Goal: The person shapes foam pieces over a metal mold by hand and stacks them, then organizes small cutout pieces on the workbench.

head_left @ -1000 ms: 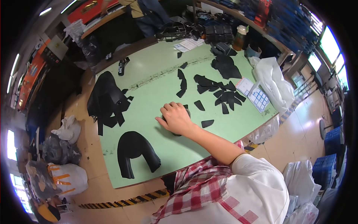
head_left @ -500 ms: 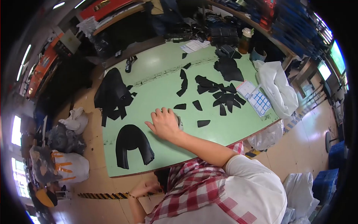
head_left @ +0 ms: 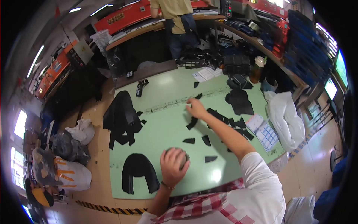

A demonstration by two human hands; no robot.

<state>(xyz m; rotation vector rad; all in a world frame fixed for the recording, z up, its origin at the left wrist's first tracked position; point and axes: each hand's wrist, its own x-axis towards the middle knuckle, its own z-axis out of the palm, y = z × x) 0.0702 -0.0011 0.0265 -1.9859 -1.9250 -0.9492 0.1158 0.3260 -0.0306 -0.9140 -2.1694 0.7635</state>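
My left hand (head_left: 173, 167) curls over a round grey-green object (head_left: 184, 159) at the front of the green table; its exact kind does not show. Farther out, my right hand (head_left: 197, 109) reaches over a curved black cut piece (head_left: 192, 123), covering its upper part. The fingers of that hand are bent, and I cannot tell if they grip anything. Small black pieces (head_left: 206, 140) lie between the hands and to the right. A black U-shaped stack (head_left: 138, 166) rests left of my left hand.
Layered black pieces (head_left: 121, 114) lie at the table's left, more black pieces (head_left: 238, 101) at the right. Beside those are a printed sheet (head_left: 266, 136) and a white bag (head_left: 285, 119). A bottle (head_left: 257, 70) stands at the back right. Another person (head_left: 175, 22) stands beyond the table.
My right hand has left the round object and moved up and away over the black pieces. My left hand has risen from below the table edge onto that object. The view has tilted up.
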